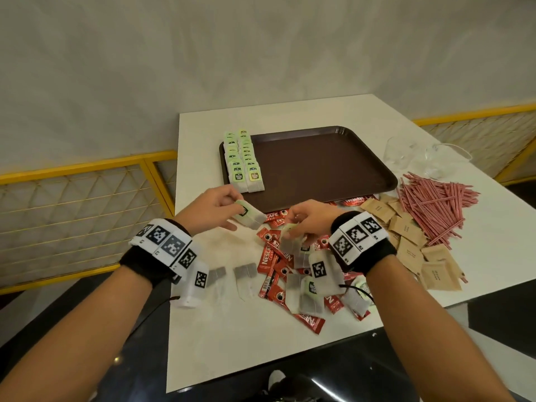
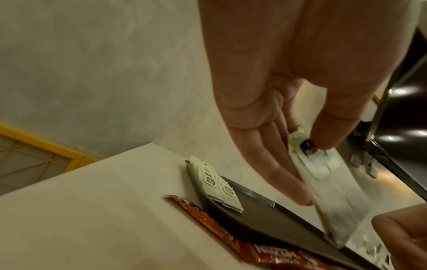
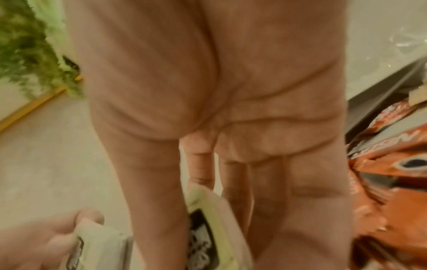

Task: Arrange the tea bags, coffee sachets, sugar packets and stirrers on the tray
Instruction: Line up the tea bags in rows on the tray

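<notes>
A brown tray (image 1: 319, 163) lies on the white table, with two neat rows of green-tagged tea bags (image 1: 243, 158) along its left side. Just before the tray's near edge, my left hand (image 1: 232, 210) pinches one tea bag (image 1: 251, 216) between thumb and fingers; the left wrist view shows this tea bag (image 2: 328, 182) hanging from the pinch. My right hand (image 1: 293, 223) holds another tea bag (image 1: 290, 237) over the pile of red coffee sachets (image 1: 275, 262). Brown sugar packets (image 1: 412, 242) and pink stirrers (image 1: 435, 204) lie to the right.
Two clear glasses (image 1: 400, 155) stand right of the tray. Loose tea bags (image 1: 245, 271) lie near the table's front among the sachets. A yellow-framed railing (image 1: 87, 181) runs behind the table's left side. Most of the tray's floor is bare.
</notes>
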The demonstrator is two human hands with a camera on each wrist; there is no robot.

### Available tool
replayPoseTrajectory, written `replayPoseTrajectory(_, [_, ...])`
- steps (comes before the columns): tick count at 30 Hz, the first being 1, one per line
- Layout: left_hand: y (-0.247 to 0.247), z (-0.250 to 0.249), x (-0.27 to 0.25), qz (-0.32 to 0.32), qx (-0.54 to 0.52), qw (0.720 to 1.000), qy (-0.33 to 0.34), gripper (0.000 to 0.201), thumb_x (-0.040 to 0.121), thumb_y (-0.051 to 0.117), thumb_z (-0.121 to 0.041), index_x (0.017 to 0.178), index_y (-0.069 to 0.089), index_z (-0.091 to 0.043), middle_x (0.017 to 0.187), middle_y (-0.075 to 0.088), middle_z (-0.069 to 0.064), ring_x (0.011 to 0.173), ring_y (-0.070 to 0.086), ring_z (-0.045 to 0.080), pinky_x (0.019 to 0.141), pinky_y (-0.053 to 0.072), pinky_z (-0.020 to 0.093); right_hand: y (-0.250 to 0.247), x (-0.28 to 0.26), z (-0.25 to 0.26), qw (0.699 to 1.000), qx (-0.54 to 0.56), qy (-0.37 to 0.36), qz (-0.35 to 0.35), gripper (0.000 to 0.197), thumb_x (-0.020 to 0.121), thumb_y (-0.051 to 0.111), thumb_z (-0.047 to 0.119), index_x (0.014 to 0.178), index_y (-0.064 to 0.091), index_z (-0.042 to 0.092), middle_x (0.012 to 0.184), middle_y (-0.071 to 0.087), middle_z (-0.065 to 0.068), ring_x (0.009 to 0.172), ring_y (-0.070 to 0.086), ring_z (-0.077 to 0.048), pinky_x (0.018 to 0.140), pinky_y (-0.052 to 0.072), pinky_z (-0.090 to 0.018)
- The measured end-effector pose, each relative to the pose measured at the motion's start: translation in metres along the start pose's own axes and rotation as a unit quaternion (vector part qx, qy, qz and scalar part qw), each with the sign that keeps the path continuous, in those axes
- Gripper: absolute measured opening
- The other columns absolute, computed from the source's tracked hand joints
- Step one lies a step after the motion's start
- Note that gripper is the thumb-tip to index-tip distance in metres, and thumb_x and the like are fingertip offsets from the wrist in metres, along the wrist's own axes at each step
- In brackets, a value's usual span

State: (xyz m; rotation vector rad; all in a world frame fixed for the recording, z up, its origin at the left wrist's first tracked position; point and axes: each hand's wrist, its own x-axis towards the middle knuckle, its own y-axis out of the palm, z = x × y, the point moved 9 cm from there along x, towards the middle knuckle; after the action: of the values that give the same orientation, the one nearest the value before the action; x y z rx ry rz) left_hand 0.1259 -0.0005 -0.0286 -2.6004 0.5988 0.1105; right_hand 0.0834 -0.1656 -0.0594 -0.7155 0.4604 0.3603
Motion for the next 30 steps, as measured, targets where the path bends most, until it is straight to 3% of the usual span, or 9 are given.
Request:
replayPoseTrajectory(3, [-0.009, -0.001, 0.007, -0.007, -0.053, 0.998, -0.017, 0.012, 0.091, 0.054, -0.003, 0.089, 0.053, -0.014, 0.086, 0.067, 0.004, 0.069, 0.066, 0.01, 0.063, 0.057, 0.024, -0.016, 0.01, 0.003, 0.996, 0.092, -0.017, -0.014, 0.013, 0.084, 0.066, 0.005, 0.083, 0.058, 0.016, 0.102, 0.061, -0.009, 0.095, 0.064, -0.026, 0.078, 0.058, -0.04])
replayPoseTrajectory(7, [-0.021, 0.002, 0.021, -0.009, -0.051, 0.998, -0.025, 0.017, 0.088, 0.058, 0.0, 0.091, 0.058, -0.017, 0.09, 0.062, 0.008, 0.077, 0.063, 0.017, 0.065, 0.057, 0.023, -0.041, 0.032, 0.008, 0.994, 0.094, -0.032, -0.034, 0.02, 0.083, 0.063, -0.003, 0.088, 0.062, 0.017, 0.108, 0.063, -0.009, 0.106, 0.062, -0.028, 0.089, 0.054, -0.045])
replayPoseTrajectory(13, [-0.029, 0.015, 0.047, -0.005, 0.025, 0.999, -0.041, 0.031, 0.088, 0.057, 0.002, 0.1, 0.065, -0.025, 0.088, 0.058, 0.005, 0.086, 0.059, 0.025, 0.086, 0.053, 0.04, -0.053, 0.068, 0.029, 0.998, 0.042, -0.036, -0.03, 0.018, 0.085, 0.061, -0.003, 0.1, 0.061, 0.008, 0.118, 0.06, -0.015, 0.11, 0.06, -0.03, 0.093, 0.051, -0.043])
replayPoseTrajectory(15, [-0.033, 0.013, 0.055, -0.027, -0.004, 0.999, -0.036, 0.031, 0.088, 0.057, 0.004, 0.106, 0.065, -0.02, 0.086, 0.056, 0.003, 0.087, 0.059, 0.022, 0.082, 0.055, 0.03, -0.054, 0.08, 0.036, 0.998, 0.021, -0.046, -0.03, 0.019, 0.087, 0.059, 0.002, 0.105, 0.063, 0.007, 0.116, 0.061, -0.015, 0.107, 0.061, -0.029, 0.092, 0.052, -0.042])
replayPoseTrajectory(17, [-0.037, 0.01, 0.062, -0.051, -0.023, 0.998, -0.03, 0.031, 0.087, 0.057, 0.005, 0.112, 0.063, -0.012, 0.081, 0.053, 0.0, 0.081, 0.057, 0.015, 0.074, 0.055, 0.02, -0.056, 0.09, 0.043, 0.998, -0.009, -0.057, -0.035, 0.014, 0.087, 0.061, 0.008, 0.1, 0.065, 0.014, 0.112, 0.063, -0.013, 0.099, 0.061, -0.026, 0.091, 0.053, -0.043])
replayPoseTrajectory(19, [-0.037, 0.01, 0.071, -0.057, -0.014, 0.998, -0.033, 0.031, 0.086, 0.06, 0.003, 0.113, 0.062, -0.011, 0.081, 0.05, -0.002, 0.078, 0.055, 0.011, 0.069, 0.054, 0.016, -0.056, 0.1, 0.047, 0.998, -0.006, -0.059, -0.03, 0.014, 0.088, 0.06, 0.009, 0.098, 0.064, 0.018, 0.106, 0.064, -0.01, 0.091, 0.059, -0.024, 0.091, 0.053, -0.042])
replayPoseTrajectory(22, [-0.037, 0.015, 0.086, -0.057, -0.002, 0.997, -0.048, 0.027, 0.085, 0.062, 0.0, 0.108, 0.062, -0.013, 0.085, 0.053, -0.004, 0.082, 0.055, 0.009, 0.067, 0.052, 0.016, -0.058, 0.115, 0.052, 0.998, -0.013, -0.062, -0.025, 0.024, 0.087, 0.063, 0.01, 0.11, 0.063, 0.013, 0.095, 0.061, -0.003, 0.086, 0.057, -0.02, 0.084, 0.053, -0.036])
replayPoseTrajectory(26, [-0.041, 0.022, 0.104, -0.061, 0.023, 0.996, -0.06, 0.019, 0.086, 0.063, -0.004, 0.102, 0.063, -0.015, 0.091, 0.059, -0.003, 0.087, 0.056, 0.01, 0.071, 0.05, 0.02, -0.066, 0.133, 0.058, 0.996, -0.027, -0.057, -0.056, 0.01, 0.082, 0.069, 0.013, 0.091, 0.066, 0.015, 0.08, 0.056, 0.006, 0.089, 0.055, -0.016, 0.082, 0.049, -0.03])
replayPoseTrajectory(30, [-0.05, 0.033, 0.119, -0.083, 0.076, 0.991, -0.07, 0.016, 0.084, 0.067, -0.011, 0.096, 0.063, -0.02, 0.097, 0.064, 0.001, 0.089, 0.057, 0.013, 0.068, 0.046, 0.022, -0.067, 0.15, 0.058, 0.997, -0.011, -0.045, -0.058, 0.016, 0.081, 0.071, 0.013, 0.095, 0.066, 0.014, 0.084, 0.058, 0.002, 0.084, 0.057, -0.015, 0.088, 0.052, -0.032])
